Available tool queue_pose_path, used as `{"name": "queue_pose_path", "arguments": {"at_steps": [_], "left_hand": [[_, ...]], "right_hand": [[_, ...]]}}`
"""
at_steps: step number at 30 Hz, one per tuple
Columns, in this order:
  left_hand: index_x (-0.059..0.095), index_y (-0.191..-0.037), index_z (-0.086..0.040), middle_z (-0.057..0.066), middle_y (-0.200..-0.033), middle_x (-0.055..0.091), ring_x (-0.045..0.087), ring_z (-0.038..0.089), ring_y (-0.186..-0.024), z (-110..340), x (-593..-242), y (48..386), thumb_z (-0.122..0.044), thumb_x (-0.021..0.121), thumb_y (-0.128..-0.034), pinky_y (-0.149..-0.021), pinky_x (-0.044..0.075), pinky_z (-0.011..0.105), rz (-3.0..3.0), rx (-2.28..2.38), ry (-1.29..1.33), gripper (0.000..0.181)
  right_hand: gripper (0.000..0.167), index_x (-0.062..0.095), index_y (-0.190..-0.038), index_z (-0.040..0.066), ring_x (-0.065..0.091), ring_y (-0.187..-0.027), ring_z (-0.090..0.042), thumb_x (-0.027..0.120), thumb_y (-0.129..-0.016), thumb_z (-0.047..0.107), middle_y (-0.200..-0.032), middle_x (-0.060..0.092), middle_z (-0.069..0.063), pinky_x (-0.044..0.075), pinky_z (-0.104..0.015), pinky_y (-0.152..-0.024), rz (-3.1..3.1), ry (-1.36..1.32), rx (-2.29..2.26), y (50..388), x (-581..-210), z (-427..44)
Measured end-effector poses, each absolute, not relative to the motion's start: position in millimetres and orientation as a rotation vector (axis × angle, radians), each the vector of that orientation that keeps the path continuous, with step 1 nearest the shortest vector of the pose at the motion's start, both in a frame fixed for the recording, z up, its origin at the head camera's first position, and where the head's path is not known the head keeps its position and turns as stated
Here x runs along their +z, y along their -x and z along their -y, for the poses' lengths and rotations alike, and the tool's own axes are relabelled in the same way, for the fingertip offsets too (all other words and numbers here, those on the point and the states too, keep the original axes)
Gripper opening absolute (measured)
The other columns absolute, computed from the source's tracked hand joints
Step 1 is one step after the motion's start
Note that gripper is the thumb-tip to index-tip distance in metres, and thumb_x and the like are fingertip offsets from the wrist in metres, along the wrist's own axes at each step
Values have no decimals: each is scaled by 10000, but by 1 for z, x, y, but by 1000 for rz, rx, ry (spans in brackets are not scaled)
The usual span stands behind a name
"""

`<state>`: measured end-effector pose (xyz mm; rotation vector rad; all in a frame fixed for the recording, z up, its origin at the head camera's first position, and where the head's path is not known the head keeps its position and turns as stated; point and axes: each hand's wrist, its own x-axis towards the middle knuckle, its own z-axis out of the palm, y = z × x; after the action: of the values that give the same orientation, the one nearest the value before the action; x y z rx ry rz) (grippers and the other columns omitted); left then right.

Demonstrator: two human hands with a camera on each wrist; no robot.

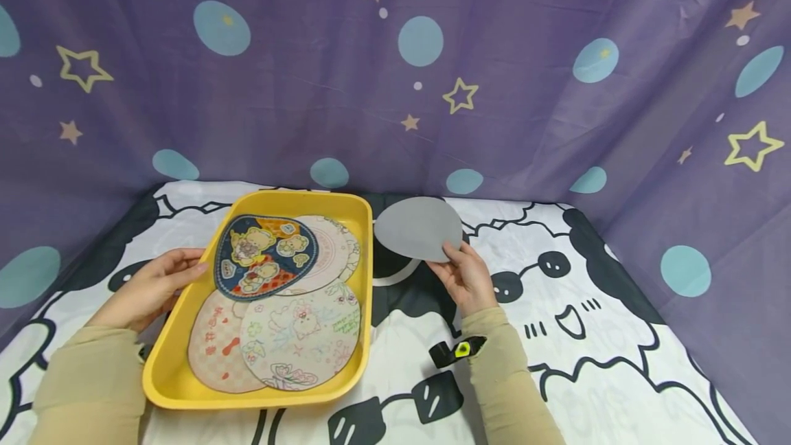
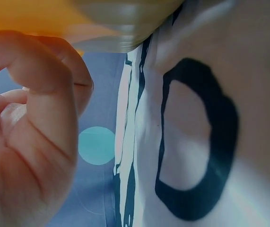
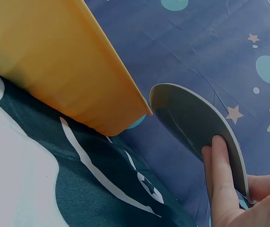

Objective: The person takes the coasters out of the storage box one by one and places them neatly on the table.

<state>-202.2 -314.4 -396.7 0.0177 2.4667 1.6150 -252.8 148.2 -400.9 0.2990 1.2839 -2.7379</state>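
My left hand [image 1: 154, 285] grips the left rim of a yellow tray [image 1: 364, 253], thumb on the rim; the left wrist view has its curled fingers [image 2: 54, 85] against the tray's outside. Several flat, rounded printed mats overlap inside: a navy one with cartoon bears [image 1: 266, 256], a white one with coloured line drawings [image 1: 303, 335], a pink checked one with red lettering [image 1: 213, 349] and paler ones behind. Just right of the tray, my right hand [image 1: 463, 277] pinches a plain grey oval mat [image 1: 414, 225] by its near right edge. Its other face looks dark in the right wrist view.
A white cloth with black cartoon drawings [image 1: 587, 376] covers the table. Behind it and along both sides hangs a purple curtain [image 1: 525, 122] with stars and blue dots. A black strap [image 1: 457, 351] sits at my right wrist.
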Motion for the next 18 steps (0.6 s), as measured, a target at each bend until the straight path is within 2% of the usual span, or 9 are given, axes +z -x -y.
{"name": "queue_pose_path", "arguments": {"at_steps": [14, 18], "left_hand": [[173, -1478, 129, 127, -1220, 509, 611, 9, -920, 316, -397, 202, -336, 447, -1062, -783, 580, 278, -2472, 1594, -29, 682], [173, -1477, 127, 115, -1211, 511, 611, 8, -917, 315, -396, 203, -343, 449, -1060, -782, 581, 277, -2469, 1591, -24, 686]], "right_hand": [[481, 316, -1510, 1, 724, -793, -125, 420, -1041, 10, -875, 687, -22, 592, -269, -710, -1314, -299, -2716, 254, -403, -148], [491, 314, -1518, 11, 724, -803, -126, 424, -1040, 10, -883, 687, -23, 590, -267, -714, -1313, -307, -2712, 254, -403, -149]]}}
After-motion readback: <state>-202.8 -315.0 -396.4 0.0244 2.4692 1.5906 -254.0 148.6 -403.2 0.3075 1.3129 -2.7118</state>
